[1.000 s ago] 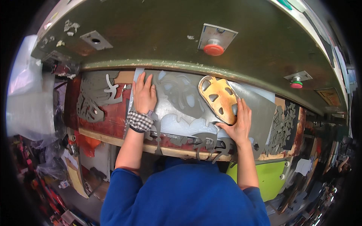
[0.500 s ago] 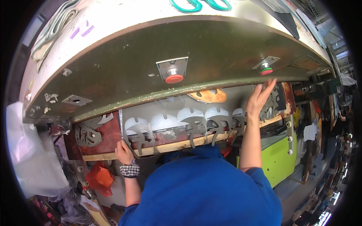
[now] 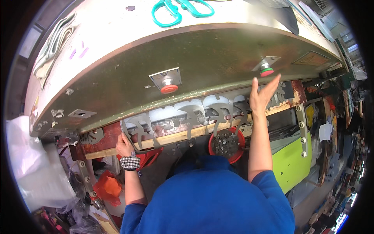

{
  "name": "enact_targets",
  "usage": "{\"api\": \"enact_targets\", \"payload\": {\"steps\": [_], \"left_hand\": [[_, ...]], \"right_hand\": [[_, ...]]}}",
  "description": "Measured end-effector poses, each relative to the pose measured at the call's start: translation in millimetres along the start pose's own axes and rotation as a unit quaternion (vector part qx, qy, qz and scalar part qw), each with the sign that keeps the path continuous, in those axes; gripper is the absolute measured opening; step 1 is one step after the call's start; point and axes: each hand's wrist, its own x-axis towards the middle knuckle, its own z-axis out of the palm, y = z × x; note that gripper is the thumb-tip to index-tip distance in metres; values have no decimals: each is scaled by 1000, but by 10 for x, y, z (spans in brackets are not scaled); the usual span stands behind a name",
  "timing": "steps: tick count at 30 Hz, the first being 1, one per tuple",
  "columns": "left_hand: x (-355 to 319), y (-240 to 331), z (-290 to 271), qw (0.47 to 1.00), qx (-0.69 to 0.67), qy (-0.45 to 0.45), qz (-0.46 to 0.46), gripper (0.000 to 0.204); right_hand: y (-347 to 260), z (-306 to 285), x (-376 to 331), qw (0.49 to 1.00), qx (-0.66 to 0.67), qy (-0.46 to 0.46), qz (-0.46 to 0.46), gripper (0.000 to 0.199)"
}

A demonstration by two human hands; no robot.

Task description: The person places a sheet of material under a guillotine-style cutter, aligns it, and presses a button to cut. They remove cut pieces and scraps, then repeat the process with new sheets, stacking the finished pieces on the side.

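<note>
Step in hand looks like pulling the punched grey sheet strip (image 3: pixel 187 117) out of the press bed. The strip lies along the wooden rail (image 3: pixel 171 138) under the green machine front (image 3: pixel 156 58), with rows of hook-shaped cutouts along its length.

Left hand (image 3: pixel 124 145) is at the strip's left end, fingers (image 3: pixel 125 137) curled around the lower corner of the sheet. Grip looks closed on the edge, though the thumb side is hidden, so how firm it is I can't tell. Checked wristband just below it.

Right hand (image 3: pixel 261 95) is raised at the right end, palm flat, fingers spread wide and pointing up, holding nothing. Fingertips sit near the green-and-red button (image 3: pixel 267 71) and just over the strip's right part; can't tell if the palm touches the sheet or hovers.

Next move, as I judge it: right hand needs to come down and take the right end of the strip so both ends lift together. It's thin and full of cutouts, so it'll likely flop and snag on the rail if dragged from one side. Cut edges look sharp.

Around it: red bucket of scrap offcuts (image 3: pixel 226 143) under the rail, red mushroom button (image 3: pixel 168 86) mid-panel, teal scissors (image 3: pixel 177 9) on top of the machine, lime-green panel (image 3: pixel 290 163) lower right.
</note>
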Motion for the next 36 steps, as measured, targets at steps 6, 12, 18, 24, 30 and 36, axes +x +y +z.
{"api": "enact_targets", "payload": {"steps": [6, 12, 18, 24, 30, 36], "left_hand": [[-143, -74, -103, 998, -54, -4, -41, 34], [-48, -87, 10, 988, -142, 21, -59, 39], [-174, -214, -85, 976, -132, -38, -170, 27], [420, 1006, 297, 984, -94, 78, 130, 29], [445, 1906, 1187, 961, 26, -159, 225, 40], [254, 1856, 1103, 966, 11, -152, 210, 39]], "right_hand": [[586, -402, -829, 985, 14, -83, 154, 43], [818, -405, -944, 990, 30, -103, 92, 38], [506, -280, -888, 978, -15, -87, 189, 35], [-341, 501, -628, 941, -42, -248, -228, 86], [-583, 646, -585, 934, 19, -327, -141, 93], [-337, 444, -434, 832, 322, -425, 153, 101]]}}
